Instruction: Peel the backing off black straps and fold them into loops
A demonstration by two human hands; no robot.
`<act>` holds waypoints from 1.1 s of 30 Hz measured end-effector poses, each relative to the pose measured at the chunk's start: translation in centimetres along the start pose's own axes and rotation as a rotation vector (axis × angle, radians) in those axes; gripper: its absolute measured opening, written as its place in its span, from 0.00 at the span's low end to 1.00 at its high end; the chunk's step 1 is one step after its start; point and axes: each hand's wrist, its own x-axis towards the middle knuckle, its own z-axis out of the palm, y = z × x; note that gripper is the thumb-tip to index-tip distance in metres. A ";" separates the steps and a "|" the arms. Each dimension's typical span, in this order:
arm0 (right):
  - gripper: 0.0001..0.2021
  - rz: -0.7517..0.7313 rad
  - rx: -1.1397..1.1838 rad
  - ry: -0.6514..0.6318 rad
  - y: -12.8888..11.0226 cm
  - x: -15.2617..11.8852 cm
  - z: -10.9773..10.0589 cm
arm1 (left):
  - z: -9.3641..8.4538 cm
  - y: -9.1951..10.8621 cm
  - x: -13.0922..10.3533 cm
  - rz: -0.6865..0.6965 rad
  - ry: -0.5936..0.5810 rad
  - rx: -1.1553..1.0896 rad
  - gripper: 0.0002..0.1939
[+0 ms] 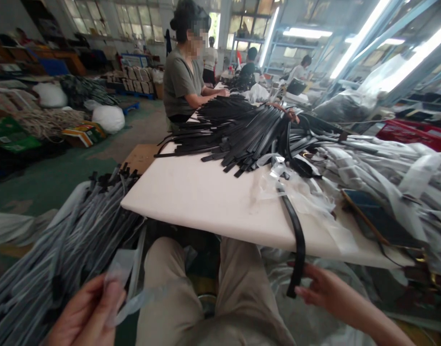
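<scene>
My left hand (94, 307) is at the lower left, its thumb and fingers pinched on a clear plastic strip (121, 266) that trails toward my knee. At the right, below the table edge, my right hand (314, 286) has its fingers around the lower end of a black strap (296, 230). That strap hangs over the front edge of the white table (191, 192). Its upper end lies by crumpled clear plastic (307, 197). A large pile of black straps (242, 129) lies farther back on the table.
Plastic-wrapped straps (86, 230) are heaped at my left. A phone-like dark slab (382, 216) and wrapped bundles (393, 168) lie on the table's right side, with a red crate (418, 134) behind. A person (184, 77) stands across the table; others work farther back.
</scene>
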 end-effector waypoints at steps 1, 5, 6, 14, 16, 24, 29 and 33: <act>0.27 0.018 0.152 -0.045 -0.4 0.4 1.2 | 0.5 0.0 -0.4 -0.033 -0.046 0.004 0.24; 0.26 0.016 0.553 -0.226 -5.1 1.9 5.5 | 3.8 -0.5 -3.2 -0.220 -0.256 0.125 0.23; 0.25 -0.018 0.625 -0.293 -6.7 2.1 6.2 | 4.6 -0.7 -4.0 -0.245 -0.299 0.161 0.23; 0.22 -0.169 1.051 -0.372 -16.8 3.5 8.4 | 7.8 -1.8 -6.4 -0.103 -0.573 0.238 0.18; 0.23 -0.180 1.043 -0.366 -17.6 4.0 8.6 | 7.9 -1.6 -6.6 -0.152 -0.558 0.229 0.18; 0.25 -0.150 1.013 -0.331 -17.9 4.5 8.6 | 7.7 -1.3 -6.1 -0.032 -0.562 0.331 0.21; 0.25 -0.140 1.024 -0.282 -18.1 4.7 8.1 | 8.0 -2.0 -5.6 -0.015 -0.513 0.266 0.20; 0.25 -0.156 0.997 -0.292 -18.3 4.7 7.9 | 8.0 -2.7 -5.5 -0.128 -0.447 0.229 0.21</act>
